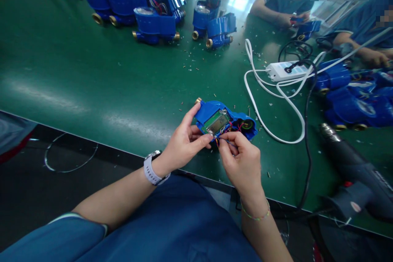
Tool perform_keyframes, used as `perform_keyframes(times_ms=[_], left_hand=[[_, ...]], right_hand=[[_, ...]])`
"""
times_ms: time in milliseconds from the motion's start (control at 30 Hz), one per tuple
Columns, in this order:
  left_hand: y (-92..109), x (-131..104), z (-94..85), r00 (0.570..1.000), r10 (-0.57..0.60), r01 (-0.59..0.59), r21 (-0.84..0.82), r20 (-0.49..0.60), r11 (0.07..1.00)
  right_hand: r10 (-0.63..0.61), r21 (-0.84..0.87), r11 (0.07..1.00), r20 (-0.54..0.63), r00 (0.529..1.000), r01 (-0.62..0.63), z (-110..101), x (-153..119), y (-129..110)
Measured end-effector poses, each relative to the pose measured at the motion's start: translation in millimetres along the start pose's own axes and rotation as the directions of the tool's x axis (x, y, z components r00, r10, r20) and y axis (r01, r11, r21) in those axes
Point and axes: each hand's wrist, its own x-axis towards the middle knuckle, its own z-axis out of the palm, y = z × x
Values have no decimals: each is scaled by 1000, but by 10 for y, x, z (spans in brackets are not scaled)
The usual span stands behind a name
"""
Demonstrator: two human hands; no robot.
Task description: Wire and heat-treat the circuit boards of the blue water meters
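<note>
Near the front edge of the green table [92,71], 1 blue meter [210,109] shows its circuit board [218,123]. The left hand [183,144] holds it, index finger by the brass fitting [198,100], while the right hand [242,159] pinches thin wires [217,142] between thumb and fingertips. A white power strip [284,73] and a heat gun [356,161] lie to the right.

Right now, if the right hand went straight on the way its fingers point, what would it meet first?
The right hand would probably meet the colored wires just ahead, then the LCD screen in the blue water meter; depth there is unclear.
</note>
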Motion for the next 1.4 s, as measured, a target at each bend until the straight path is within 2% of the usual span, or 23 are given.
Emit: perform_keyframes(times_ms=[200, 367, 667, 867, 1200, 1400], left_hand=[[-2, 6, 3, 1000, -3, 4, 7, -4, 1000], [33, 13, 31, 999, -23, 23, 3, -45, 1000], [56, 35, 54, 994, -40, 39, -15, -99, 999], [75, 31, 81, 995, -39, 38, -8, -94, 999], [55, 26, 75, 995, -36, 35, -7, -93, 999], [56, 36, 63, 994, -26, 26, -3, -108, 1000]], right_hand=[[63, 135, 989, -36, 997, -57, 39, -1, 21], [127, 220, 968, -17, 992, -120, 68, 5, 25], [141, 202, 972, -78, 987, -123, -24, 22, -35], [222, 318, 927, -32, 974, -201, 3, 32, -16], [207, 289, 937, -11, 978, -195, 42, 44, -2], [173, 236, 957, 8, 985, -170, -51, 37, -14]])
